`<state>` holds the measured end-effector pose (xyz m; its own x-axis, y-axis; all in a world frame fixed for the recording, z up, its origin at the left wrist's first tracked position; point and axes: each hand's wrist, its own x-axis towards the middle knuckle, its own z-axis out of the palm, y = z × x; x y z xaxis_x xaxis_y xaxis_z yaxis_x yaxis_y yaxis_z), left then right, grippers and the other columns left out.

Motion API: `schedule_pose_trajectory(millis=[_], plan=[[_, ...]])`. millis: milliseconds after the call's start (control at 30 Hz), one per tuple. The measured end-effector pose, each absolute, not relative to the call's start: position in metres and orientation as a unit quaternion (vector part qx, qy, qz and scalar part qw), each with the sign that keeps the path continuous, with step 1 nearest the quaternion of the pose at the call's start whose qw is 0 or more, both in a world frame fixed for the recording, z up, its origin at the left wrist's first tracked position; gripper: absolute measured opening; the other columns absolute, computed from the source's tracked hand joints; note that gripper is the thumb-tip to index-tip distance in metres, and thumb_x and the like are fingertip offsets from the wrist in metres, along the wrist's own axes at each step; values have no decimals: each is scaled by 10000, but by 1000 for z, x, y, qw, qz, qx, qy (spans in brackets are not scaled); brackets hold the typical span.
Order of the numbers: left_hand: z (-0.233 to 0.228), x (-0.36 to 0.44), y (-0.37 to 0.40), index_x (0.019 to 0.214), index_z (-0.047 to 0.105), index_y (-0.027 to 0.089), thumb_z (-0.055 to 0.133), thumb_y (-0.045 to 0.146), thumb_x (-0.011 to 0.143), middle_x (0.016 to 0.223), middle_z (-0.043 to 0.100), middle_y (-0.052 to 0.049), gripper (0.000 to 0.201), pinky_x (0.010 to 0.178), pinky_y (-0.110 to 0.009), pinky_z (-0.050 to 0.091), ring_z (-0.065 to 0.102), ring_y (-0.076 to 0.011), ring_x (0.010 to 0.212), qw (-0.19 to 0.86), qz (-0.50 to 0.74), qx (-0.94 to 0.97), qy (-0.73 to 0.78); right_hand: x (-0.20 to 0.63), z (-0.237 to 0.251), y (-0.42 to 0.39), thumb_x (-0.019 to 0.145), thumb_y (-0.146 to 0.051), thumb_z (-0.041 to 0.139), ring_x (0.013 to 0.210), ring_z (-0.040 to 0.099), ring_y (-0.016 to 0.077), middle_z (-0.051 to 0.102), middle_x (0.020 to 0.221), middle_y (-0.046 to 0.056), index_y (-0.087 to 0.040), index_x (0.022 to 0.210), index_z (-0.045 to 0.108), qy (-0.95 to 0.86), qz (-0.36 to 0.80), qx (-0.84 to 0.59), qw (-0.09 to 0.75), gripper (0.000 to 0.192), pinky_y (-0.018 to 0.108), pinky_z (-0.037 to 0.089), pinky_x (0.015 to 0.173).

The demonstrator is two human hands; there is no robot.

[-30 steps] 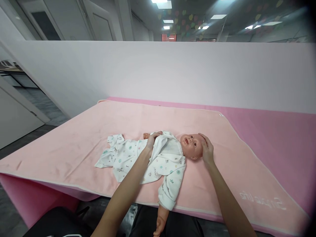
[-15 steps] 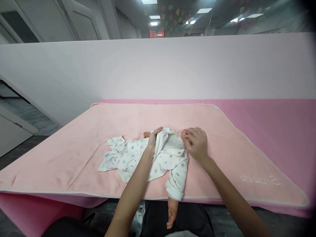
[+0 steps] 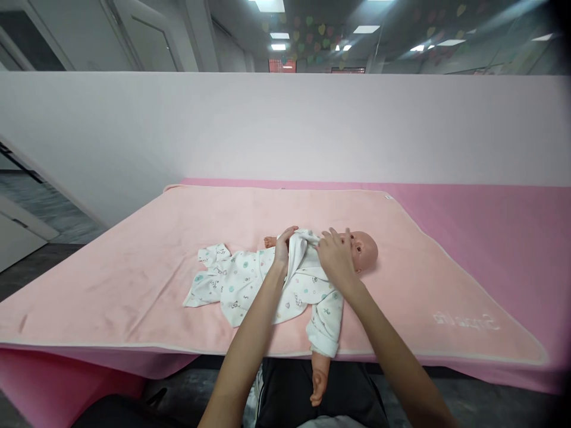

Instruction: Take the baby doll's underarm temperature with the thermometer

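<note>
A baby doll [image 3: 366, 252] lies on its back, head to the right, in a white printed baby shirt [image 3: 243, 279]. My left hand [image 3: 284, 245] is closed on the shirt's bunched white edge at the far side. Beside it the doll's far hand [image 3: 269, 242] pokes out. Over the doll's neck and upper chest is my right hand [image 3: 334, 254], its fingers apart and partly covering the face. The sleeved near arm [image 3: 325, 321] stretches toward me, and its bare hand [image 3: 318, 387] hangs past the table edge. Whether my right fingertips touch the cloth I cannot tell.
A peach blanket [image 3: 147, 238] with a pale edge lies under the doll, over a pink cover [image 3: 504, 238]. Behind the table rises a white partition [image 3: 285, 128] with glass above it. The table's front edge is close to my lap.
My right hand has moved left from the doll's head to its neck and chest, and its fingers have spread. The head now shows. My left hand stays at the shirt's edge.
</note>
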<state>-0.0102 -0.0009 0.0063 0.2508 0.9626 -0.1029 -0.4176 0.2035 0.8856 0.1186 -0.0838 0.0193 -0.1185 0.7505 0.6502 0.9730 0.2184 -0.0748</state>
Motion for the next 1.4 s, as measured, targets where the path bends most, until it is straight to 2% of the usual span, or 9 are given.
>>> schedule_pose_trajectory(millis=[200, 333, 467, 633, 833, 967, 1167, 1300, 1400], plan=[[6, -1, -14, 856, 597, 177, 406, 426, 785, 531, 434, 41, 322, 508, -219, 325, 406, -92, 492, 589, 517, 517, 344, 150, 50, -148, 909, -408, 332, 778, 575, 186, 622, 779, 41, -191, 836, 589, -496, 23, -606, 621, 344, 342, 446, 760], [11, 4, -33, 810, 657, 186, 491, 393, 762, 586, 535, 26, 270, 546, -228, 312, 452, -104, 553, 447, 326, 776, 302, 151, 79, -166, 895, -393, 393, 743, 580, 146, 595, 746, 16, -184, 801, 579, -467, 2, -560, 684, 295, 292, 451, 723], [14, 7, -43, 818, 675, 228, 562, 314, 717, 670, 597, 38, 175, 570, -219, 310, 494, -107, 621, 310, 252, 859, 321, 147, 88, -174, 894, -363, 413, 726, 591, 144, 580, 691, 5, -185, 825, 590, -476, -32, -547, 688, 260, 296, 459, 706], [15, 7, -41, 815, 664, 213, 569, 278, 705, 788, 626, 32, 160, 591, -210, 339, 493, -100, 633, 304, 251, 862, 320, 158, 70, -175, 879, -375, 447, 674, 591, 143, 576, 652, 0, -171, 880, 607, -478, -9, -550, 685, 260, 293, 463, 683], [12, 5, -39, 804, 650, 201, 571, 268, 709, 825, 599, 25, 141, 576, -217, 340, 444, -86, 587, 298, 281, 863, 297, 194, 3, -197, 870, -441, 414, 672, 576, 153, 558, 628, -4, -169, 856, 603, -487, 116, -626, 599, 331, 285, 449, 698], [11, 5, -39, 813, 650, 207, 530, 182, 695, 845, 602, 29, 170, 585, -219, 338, 425, -82, 570, 303, 276, 868, 281, 227, -53, -227, 863, -461, 384, 781, 585, 193, 614, 742, 34, -174, 904, 605, -415, 100, -742, 517, 365, 299, 433, 715], [11, 5, -37, 814, 645, 175, 528, 194, 704, 714, 593, 28, 162, 556, -213, 306, 420, -89, 567, 373, 297, 829, 293, 243, -83, -234, 850, -408, 369, 869, 549, 262, 627, 880, 116, -148, 851, 632, -450, -23, -815, 365, 370, 401, 428, 771], [11, 3, -34, 815, 639, 149, 548, 214, 706, 650, 547, 21, 156, 553, -206, 305, 409, -87, 562, 472, 336, 767, 277, 213, -71, -209, 844, -334, 405, 979, 520, 275, 594, 1023, 147, -140, 915, 620, -493, -132, -768, 387, 299, 441, 421, 843], [11, 2, -31, 804, 626, 143, 564, 217, 699, 644, 528, 22, 143, 524, -199, 291, 392, -71, 533, 549, 360, 707, 262, 175, -51, -183, 864, -236, 384, 949, 554, 211, 608, 1012, 96, -177, 1020, 573, -581, -81, -682, 437, 252, 370, 456, 828]])
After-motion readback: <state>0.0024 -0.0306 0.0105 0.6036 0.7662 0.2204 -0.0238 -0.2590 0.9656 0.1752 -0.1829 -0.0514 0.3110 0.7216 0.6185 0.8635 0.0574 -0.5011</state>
